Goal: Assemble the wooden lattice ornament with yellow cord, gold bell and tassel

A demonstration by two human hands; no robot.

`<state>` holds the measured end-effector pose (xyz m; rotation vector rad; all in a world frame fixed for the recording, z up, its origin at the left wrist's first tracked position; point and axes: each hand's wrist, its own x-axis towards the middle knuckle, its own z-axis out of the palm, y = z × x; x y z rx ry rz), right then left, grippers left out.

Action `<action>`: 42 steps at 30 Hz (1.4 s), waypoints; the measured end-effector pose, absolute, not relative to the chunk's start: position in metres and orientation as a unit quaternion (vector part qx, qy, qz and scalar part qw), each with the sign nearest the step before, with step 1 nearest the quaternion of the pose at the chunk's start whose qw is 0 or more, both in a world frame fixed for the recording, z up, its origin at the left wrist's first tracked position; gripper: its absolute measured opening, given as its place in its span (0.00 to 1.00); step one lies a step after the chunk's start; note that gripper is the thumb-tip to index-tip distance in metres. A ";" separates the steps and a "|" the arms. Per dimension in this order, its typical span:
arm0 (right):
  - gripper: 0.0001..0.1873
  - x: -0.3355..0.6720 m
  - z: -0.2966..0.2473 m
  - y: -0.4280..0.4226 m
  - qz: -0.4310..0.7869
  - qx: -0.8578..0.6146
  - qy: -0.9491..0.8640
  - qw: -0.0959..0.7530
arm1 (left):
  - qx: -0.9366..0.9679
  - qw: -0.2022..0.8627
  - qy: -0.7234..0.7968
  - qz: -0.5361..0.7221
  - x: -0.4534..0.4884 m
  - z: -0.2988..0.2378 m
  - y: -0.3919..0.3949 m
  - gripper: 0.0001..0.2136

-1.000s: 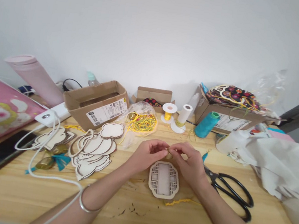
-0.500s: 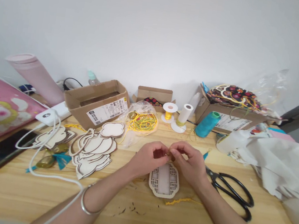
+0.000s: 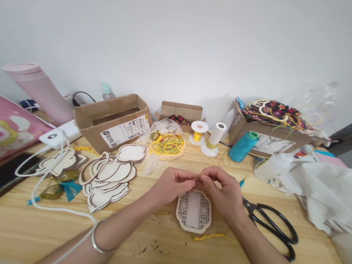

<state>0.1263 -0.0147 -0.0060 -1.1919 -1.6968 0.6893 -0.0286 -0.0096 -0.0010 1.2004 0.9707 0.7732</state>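
Observation:
My left hand (image 3: 177,186) and my right hand (image 3: 220,186) meet fingertip to fingertip at the centre of the table. Both are pinched closed on something small and gold-brown, mostly hidden by the fingers, so I cannot make out its kind. Just below them lies a pale wooden plaque (image 3: 194,211) with a cut-out lattice down both sides; its top edge is partly behind the hands. A yellow braided cord (image 3: 210,237) rests beneath the plaque, running towards my right forearm. Black-handled scissors (image 3: 272,224) lie to the right of my right hand.
Wooden cut-out shapes (image 3: 112,180) are piled on the left, near a white cable (image 3: 63,210). Behind stand a cardboard box (image 3: 111,123), tangled yellow cord (image 3: 169,144), a yellow thread spool (image 3: 198,131), a teal thread cone (image 3: 243,147) and a filled box (image 3: 263,135). White cloth (image 3: 327,192) spreads on the right.
My left fingers have straightened a little and drawn closer to the right ones, still pinching. The view has shifted slightly; the things on the table stay in place.

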 end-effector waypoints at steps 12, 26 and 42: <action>0.05 0.127 -0.008 -0.013 0.255 -0.461 -0.727 0.440 | 0.449 0.683 0.442 0.369 -0.033 -0.008 -0.006 0.13; 0.04 0.129 -0.016 -0.010 0.241 -0.446 -0.737 0.447 | 0.469 0.684 0.416 0.373 -0.032 -0.001 -0.009 0.17; 0.05 0.128 -0.016 -0.011 0.209 -0.435 -0.766 0.424 | 0.468 0.684 0.418 0.372 -0.031 -0.002 -0.009 0.23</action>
